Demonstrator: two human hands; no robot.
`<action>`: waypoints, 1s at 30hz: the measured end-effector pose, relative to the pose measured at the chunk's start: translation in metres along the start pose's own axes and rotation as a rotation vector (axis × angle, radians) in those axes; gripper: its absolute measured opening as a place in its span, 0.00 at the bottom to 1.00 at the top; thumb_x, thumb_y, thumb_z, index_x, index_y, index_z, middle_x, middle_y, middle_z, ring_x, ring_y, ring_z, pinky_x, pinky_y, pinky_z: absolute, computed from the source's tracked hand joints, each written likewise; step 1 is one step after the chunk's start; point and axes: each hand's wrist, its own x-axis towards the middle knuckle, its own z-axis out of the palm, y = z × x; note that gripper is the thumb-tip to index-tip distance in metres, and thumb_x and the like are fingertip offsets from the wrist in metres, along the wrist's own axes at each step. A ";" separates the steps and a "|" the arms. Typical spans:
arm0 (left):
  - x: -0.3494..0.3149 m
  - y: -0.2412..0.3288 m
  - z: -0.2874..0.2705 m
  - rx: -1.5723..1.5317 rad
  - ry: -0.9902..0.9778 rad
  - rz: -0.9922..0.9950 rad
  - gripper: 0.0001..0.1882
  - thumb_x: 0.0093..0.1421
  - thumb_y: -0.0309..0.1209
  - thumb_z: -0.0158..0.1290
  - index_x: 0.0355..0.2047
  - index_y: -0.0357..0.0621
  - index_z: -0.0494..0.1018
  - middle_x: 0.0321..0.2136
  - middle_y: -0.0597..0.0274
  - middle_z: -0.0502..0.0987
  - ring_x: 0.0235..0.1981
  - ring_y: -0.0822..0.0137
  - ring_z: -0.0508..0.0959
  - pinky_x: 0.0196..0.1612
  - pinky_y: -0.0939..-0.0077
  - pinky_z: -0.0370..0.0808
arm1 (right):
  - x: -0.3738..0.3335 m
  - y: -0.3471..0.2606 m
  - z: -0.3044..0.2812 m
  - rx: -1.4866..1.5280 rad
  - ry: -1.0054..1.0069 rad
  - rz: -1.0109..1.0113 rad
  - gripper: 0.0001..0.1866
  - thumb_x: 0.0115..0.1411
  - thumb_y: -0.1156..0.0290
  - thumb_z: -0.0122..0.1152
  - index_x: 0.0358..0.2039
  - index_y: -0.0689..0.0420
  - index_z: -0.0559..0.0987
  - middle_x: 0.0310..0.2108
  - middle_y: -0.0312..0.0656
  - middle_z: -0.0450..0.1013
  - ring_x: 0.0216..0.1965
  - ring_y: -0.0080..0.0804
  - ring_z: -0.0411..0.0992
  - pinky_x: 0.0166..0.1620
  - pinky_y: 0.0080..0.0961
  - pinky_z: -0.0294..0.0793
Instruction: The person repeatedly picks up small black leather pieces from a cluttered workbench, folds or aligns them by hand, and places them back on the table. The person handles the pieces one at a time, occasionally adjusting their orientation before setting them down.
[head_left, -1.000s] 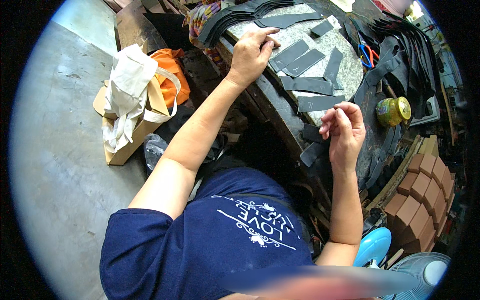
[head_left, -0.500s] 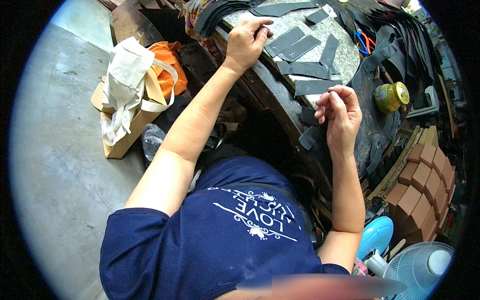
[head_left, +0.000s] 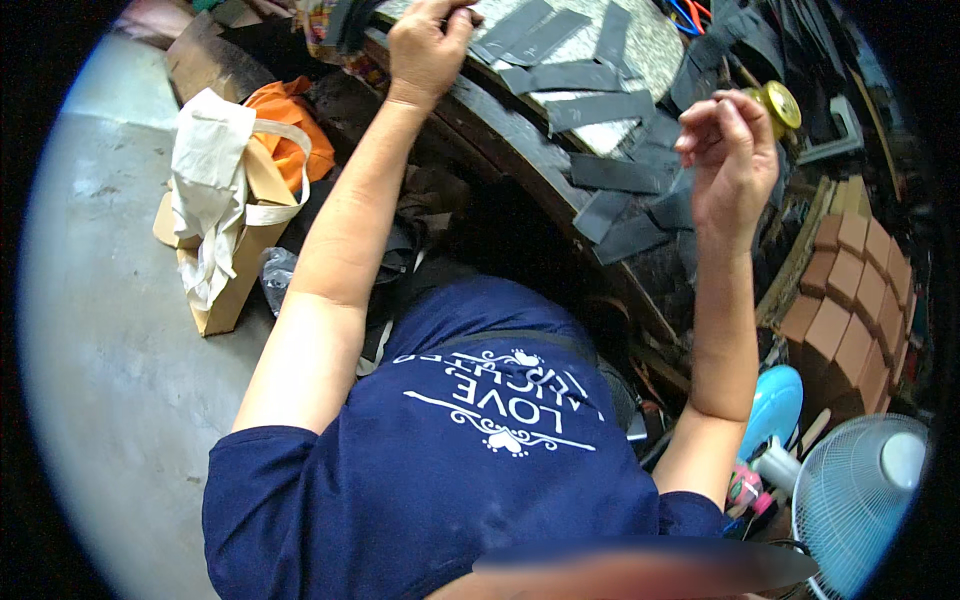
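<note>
My left hand (head_left: 430, 48) is at the table's left edge, beside flat dark grey strips (head_left: 548, 36). Its thumb and fingers close together near a small dark spot at the fingertips; what they hold, if anything, I cannot make out. My right hand (head_left: 735, 165) is raised at the right of the strips, in front of a yellow-lidded jar (head_left: 783, 104) that it partly covers. Its fingers curl in toward the thumb, and anything between them is hidden. More grey strips (head_left: 620, 174) lie overlapping by the near table edge, left of this hand.
A pale speckled slab (head_left: 652, 50) lies under several strips. Stacked brown blocks (head_left: 845, 300) stand at the right, above a blue stool (head_left: 772, 410) and a fan (head_left: 860, 500). At the left, a white cloth bag (head_left: 210, 165) drapes over a cardboard box (head_left: 235, 285) beside orange cloth (head_left: 295, 125).
The view has shifted, so the table sits higher in it. My right hand has moved rightward, off the strips toward the jar. My left hand stays by the table's left edge.
</note>
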 end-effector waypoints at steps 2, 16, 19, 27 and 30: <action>-0.001 -0.002 -0.001 0.101 -0.015 0.036 0.08 0.60 0.24 0.51 0.36 0.34 0.78 0.27 0.54 0.80 0.28 0.65 0.82 0.33 0.73 0.78 | 0.000 -0.014 -0.014 -0.071 -0.017 -0.071 0.08 0.67 0.71 0.52 0.42 0.61 0.75 0.29 0.47 0.78 0.22 0.26 0.75 0.23 0.18 0.71; 0.002 -0.013 0.001 0.104 -0.006 0.133 0.08 0.60 0.26 0.53 0.38 0.42 0.80 0.31 0.62 0.83 0.36 0.63 0.81 0.43 0.72 0.76 | -0.067 -0.055 -0.083 -1.297 -0.072 -0.103 0.07 0.57 0.73 0.62 0.36 0.59 0.80 0.35 0.40 0.77 0.37 0.33 0.75 0.41 0.26 0.73; 0.002 -0.011 0.001 0.079 -0.016 0.109 0.08 0.60 0.25 0.53 0.38 0.42 0.79 0.31 0.61 0.83 0.36 0.64 0.81 0.43 0.73 0.76 | -0.076 -0.057 -0.082 -1.476 -0.148 -0.166 0.05 0.55 0.71 0.63 0.33 0.57 0.80 0.34 0.39 0.77 0.38 0.39 0.73 0.43 0.31 0.72; 0.002 -0.009 0.002 0.082 -0.010 0.092 0.07 0.59 0.23 0.53 0.37 0.40 0.79 0.30 0.61 0.83 0.33 0.66 0.81 0.41 0.74 0.76 | -0.073 -0.063 -0.084 -1.512 -0.071 -0.181 0.04 0.54 0.72 0.63 0.31 0.56 0.81 0.34 0.39 0.76 0.38 0.38 0.73 0.43 0.32 0.72; 0.002 -0.009 0.003 0.051 -0.001 0.066 0.07 0.58 0.23 0.54 0.36 0.41 0.79 0.29 0.61 0.82 0.33 0.65 0.81 0.41 0.74 0.76 | -0.059 -0.050 -0.069 -1.528 -0.190 -0.259 0.04 0.54 0.70 0.64 0.31 0.54 0.81 0.32 0.37 0.76 0.38 0.37 0.73 0.41 0.31 0.73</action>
